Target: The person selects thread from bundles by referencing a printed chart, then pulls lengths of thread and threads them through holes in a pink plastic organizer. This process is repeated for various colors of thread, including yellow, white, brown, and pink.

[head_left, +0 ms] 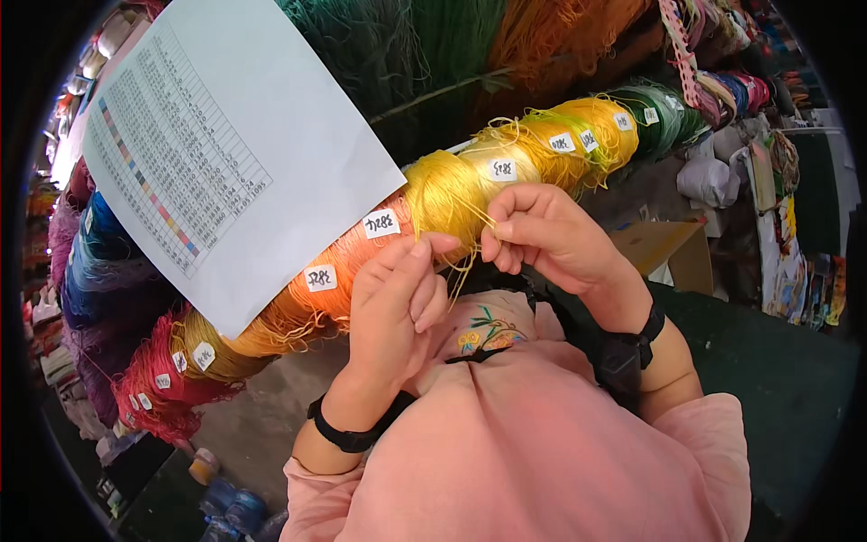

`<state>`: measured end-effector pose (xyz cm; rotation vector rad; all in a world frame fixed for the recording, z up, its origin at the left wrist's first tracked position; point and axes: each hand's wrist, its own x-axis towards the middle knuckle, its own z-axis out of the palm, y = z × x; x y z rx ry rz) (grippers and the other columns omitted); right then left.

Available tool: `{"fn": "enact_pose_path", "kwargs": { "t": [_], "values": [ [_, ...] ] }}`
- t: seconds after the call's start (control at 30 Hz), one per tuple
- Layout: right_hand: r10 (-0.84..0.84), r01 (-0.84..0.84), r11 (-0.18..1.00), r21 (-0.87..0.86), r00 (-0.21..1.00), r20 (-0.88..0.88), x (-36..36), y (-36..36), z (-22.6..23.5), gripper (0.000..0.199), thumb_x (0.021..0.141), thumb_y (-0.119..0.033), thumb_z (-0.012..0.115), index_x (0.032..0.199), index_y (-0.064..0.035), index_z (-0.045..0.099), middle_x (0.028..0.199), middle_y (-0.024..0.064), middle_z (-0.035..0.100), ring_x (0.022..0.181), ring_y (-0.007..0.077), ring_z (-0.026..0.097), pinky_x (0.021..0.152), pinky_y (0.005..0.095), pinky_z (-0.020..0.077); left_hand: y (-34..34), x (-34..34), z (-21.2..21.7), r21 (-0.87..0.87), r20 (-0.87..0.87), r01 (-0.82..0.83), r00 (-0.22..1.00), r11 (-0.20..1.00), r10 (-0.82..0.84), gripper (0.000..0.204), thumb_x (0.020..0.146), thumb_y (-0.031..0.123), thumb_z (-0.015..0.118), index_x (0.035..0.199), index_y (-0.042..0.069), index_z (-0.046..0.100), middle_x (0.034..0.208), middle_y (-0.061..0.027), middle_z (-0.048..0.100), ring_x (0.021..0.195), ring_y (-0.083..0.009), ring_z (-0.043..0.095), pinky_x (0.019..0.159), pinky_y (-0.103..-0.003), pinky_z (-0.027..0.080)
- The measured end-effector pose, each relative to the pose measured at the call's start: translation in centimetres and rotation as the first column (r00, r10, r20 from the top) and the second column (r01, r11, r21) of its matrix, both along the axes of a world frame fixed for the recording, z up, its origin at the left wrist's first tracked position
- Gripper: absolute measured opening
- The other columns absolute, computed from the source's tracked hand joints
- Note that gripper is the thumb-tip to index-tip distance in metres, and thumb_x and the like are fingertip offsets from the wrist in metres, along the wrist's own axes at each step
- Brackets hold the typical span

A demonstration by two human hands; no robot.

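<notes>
A row of yarn skeins with small white tags hangs on a slanting rail, running from red through orange and yellow to green. My right hand pinches a few loose yellow strands pulled from the yellow skein. My left hand is just below it, thumb and fingertips closed on the same strands. A white printed sheet with a table and a column of colour patches covers the upper left, in front of the skeins. I cannot tell what holds it up.
More skeins in green and orange hang above, blue and purple ones at the left. A cardboard box and white bags stand at the right by a dark green surface. Bottles stand on the floor below.
</notes>
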<state>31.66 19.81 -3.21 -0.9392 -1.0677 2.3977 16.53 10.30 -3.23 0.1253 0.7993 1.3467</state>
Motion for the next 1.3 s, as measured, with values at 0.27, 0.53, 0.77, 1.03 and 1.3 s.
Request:
{"fn": "enact_pose_path", "kwargs": {
  "t": [0.27, 0.53, 0.77, 1.03, 1.3],
  "values": [
    [0.003, -0.061, 0.962, 0.266, 0.978, 0.211, -1.0, -0.9, -0.5, 0.008, 0.074, -0.006, 0.052, 0.078, 0.0, 0.053, 0.058, -0.0012, 0.05, 0.047, 0.0026, 0.042, 0.042, 0.0152, 0.0323, -0.9, 0.0, 0.0, 0.01, -0.013, -0.082, 0.997, 0.997, 0.082, 0.021, 0.086, 0.013, 0.039, 0.088, -0.003, 0.052, 0.044, 0.0049, 0.029, 0.037, -0.0032, 0.024, 0.037, -0.017, 0.021],
    [0.211, -0.26, 0.958, 0.122, 0.924, 0.32, -1.8, -1.7, -0.6, 0.02, 0.075, -0.007, 0.052, 0.093, 0.0028, 0.055, 0.053, -0.0012, 0.049, 0.043, 0.0029, 0.042, 0.039, 0.0158, 0.0307, -1.6, -0.3, -0.2, 0.026, -0.003, -0.135, 0.991, 0.99, 0.136, 0.019, 0.086, 0.014, 0.039, 0.088, -0.001, 0.051, 0.045, 0.0047, 0.03, 0.039, -0.0036, 0.026, 0.039, -0.017, 0.023],
    [0.361, -0.42, 0.889, 0.181, 0.888, 0.285, -0.8, -1.9, -0.1, 0.015, 0.077, -0.009, 0.052, 0.087, -0.0003, 0.058, 0.056, -0.0018, 0.051, 0.048, 0.0037, 0.045, 0.043, 0.0176, 0.0347, -1.7, -0.1, -0.6, 0.048, -0.027, -0.131, 0.991, 0.99, 0.132, 0.02, 0.086, 0.015, 0.039, 0.089, -0.001, 0.05, 0.051, 0.0036, 0.035, 0.043, -0.0046, 0.031, 0.039, -0.017, 0.026],
    [0.374, -0.427, 0.363, 0.828, 0.881, 0.291, 0.1, -1.9, 1.3, 0.014, 0.071, -0.007, 0.053, 0.06, 0.0008, 0.05, 0.055, 0.0129, 0.047, 0.051, 0.0258, 0.049, 0.048, 0.0313, 0.0374, 0.0, 1.6, 0.8, -0.016, -0.129, -0.072, 0.989, 0.997, 0.069, 0.023, 0.087, 0.013, 0.039, 0.094, -0.004, 0.051, 0.072, -0.0032, 0.052, 0.062, -0.0085, 0.047, 0.059, -0.019, 0.038],
    [0.405, -0.542, 0.117, 0.832, 0.791, 0.459, 0.6, 3.7, 3.3, 0.028, 0.069, -0.004, 0.055, 0.097, -0.0023, 0.052, 0.095, 0.0117, 0.051, 0.078, 0.0239, 0.052, 0.066, 0.0295, 0.0429, -4.5, -2.6, 5.1, -0.023, -0.555, -0.01, 0.832, 1.0, -0.004, 0.023, 0.082, 0.015, 0.043, 0.074, -0.004, 0.053, 0.052, 0.0026, 0.039, 0.045, -0.0033, 0.031, 0.041, -0.019, 0.02]
  ]
}}
